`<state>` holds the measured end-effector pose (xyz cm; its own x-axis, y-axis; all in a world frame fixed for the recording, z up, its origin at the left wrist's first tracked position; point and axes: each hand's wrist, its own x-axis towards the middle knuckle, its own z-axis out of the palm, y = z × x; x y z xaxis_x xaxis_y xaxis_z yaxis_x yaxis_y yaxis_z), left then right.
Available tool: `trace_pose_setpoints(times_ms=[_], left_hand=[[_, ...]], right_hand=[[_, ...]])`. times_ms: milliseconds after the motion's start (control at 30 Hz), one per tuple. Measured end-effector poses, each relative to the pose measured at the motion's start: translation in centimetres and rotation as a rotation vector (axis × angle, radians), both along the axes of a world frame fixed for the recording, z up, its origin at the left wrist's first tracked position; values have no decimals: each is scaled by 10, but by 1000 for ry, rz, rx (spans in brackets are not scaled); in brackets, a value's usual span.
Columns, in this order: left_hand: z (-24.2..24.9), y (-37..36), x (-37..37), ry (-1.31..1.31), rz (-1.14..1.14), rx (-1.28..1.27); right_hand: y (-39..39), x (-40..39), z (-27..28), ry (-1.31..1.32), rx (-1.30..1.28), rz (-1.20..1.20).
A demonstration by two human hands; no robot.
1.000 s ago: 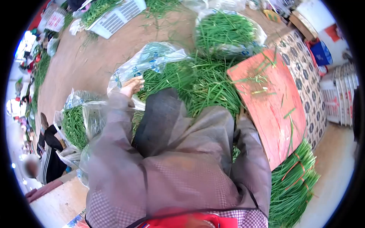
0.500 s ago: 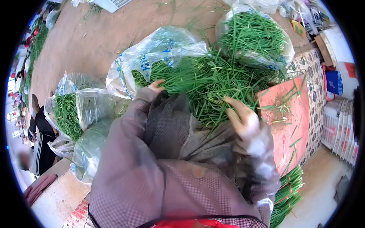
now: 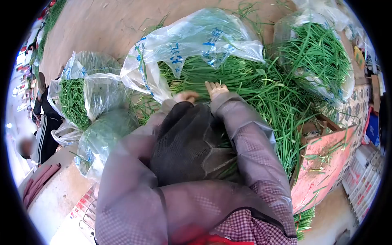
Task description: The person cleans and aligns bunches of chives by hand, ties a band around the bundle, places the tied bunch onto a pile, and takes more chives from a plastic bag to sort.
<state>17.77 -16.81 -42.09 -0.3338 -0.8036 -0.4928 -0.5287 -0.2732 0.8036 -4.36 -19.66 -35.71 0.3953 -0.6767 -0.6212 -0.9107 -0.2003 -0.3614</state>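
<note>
A large pile of long green stalks, like garlic chives [image 3: 261,92], lies in front of me, partly inside a clear plastic bag with blue print [image 3: 179,51]. My left hand [image 3: 187,96] is at the near edge of the pile, below the bag's mouth, its fingers curled; what they hold, if anything, is hidden. Close beside it, my right hand [image 3: 216,88] rests on the stalks with its fingers stretched out. A dark mesh cloth [image 3: 188,143] covers my lap just below both hands.
Another bag of greens [image 3: 316,57] stands at the back right. At the left are a bag of greens [image 3: 73,102] and a seated person [image 3: 49,134]. A red board [image 3: 326,163] with scraps lies right, a bundle of greens [image 3: 304,222] below it, and white crates [image 3: 363,175] beyond.
My right hand has moved left from the loose stalks to beside my left hand. My left hand has shifted slightly along the pile's edge. The camera view has turned, so the scene sits differently.
</note>
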Motion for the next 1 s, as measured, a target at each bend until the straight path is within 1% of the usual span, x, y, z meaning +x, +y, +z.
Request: trace_pose_setpoints(times_ms=[33,67,100,133,167,233,267,333,367,400,433,467,500,567,600,667,733,767,800,833,867,900,933,967,1000], left_hand=[[9,-11,-3,-213,153,-49],[15,-25,3,-287,124,-208],[16,-33,8,-487,34,-288],[17,-38,8,-684,-62,-371],[17,-40,5,-683,-65,-368],[33,-46,-7,-830,-218,-30],[41,-52,-14,-831,-224,-30],[57,-61,-25,-1027,-390,315],[15,-49,-2,-1046,-313,299],[8,-47,4,-1062,-234,281],[3,-39,12,-1055,-515,154],[-5,-38,17,-1044,-656,95],[3,-41,14,-1029,-793,25],[14,-51,-6,-1143,-931,136],[24,-52,-8,-1141,-931,138],[41,-49,-7,-941,-597,405],[39,-47,-8,-980,-585,386],[38,-47,-7,-999,-577,376],[39,-47,-8,-1017,-569,366],[48,-48,-8,-965,-618,308],[57,-48,-9,-939,-642,283],[67,-49,-10,-914,-666,257],[77,-50,-16,-942,-665,183],[82,-52,-17,-961,-663,146],[87,-55,-19,-980,-661,110]], right_hand=[[6,0,-4,0,45,31],[12,-2,-7,4,86,62],[20,-4,-12,-22,17,77],[24,-5,-17,-21,21,76],[28,-7,-22,-29,16,98],[34,-9,-28,-69,2,95],[34,-9,-32,-70,5,90],[33,-7,-38,-77,13,133],[33,-7,-39,-77,16,130],[30,-7,-32,-52,27,145],[30,-6,-29,-28,40,160],[30,-5,-30,-28,45,160],[29,-4,-32,-16,54,154],[30,-3,-35,-2,69,151],[31,-3,-37,11,58,148],[28,0,-36,20,48,143],[19,2,-19,14,136,44],[11,6,-13,14,137,45],[1,12,-9,120,137,101],[-8,19,-2,224,136,156],[-12,27,6,197,52,144],[-14,37,6,153,21,205],[-16,46,4,108,-12,266],[-9,54,-6,102,-14,267],[5,64,-23,-86,-235,200]])
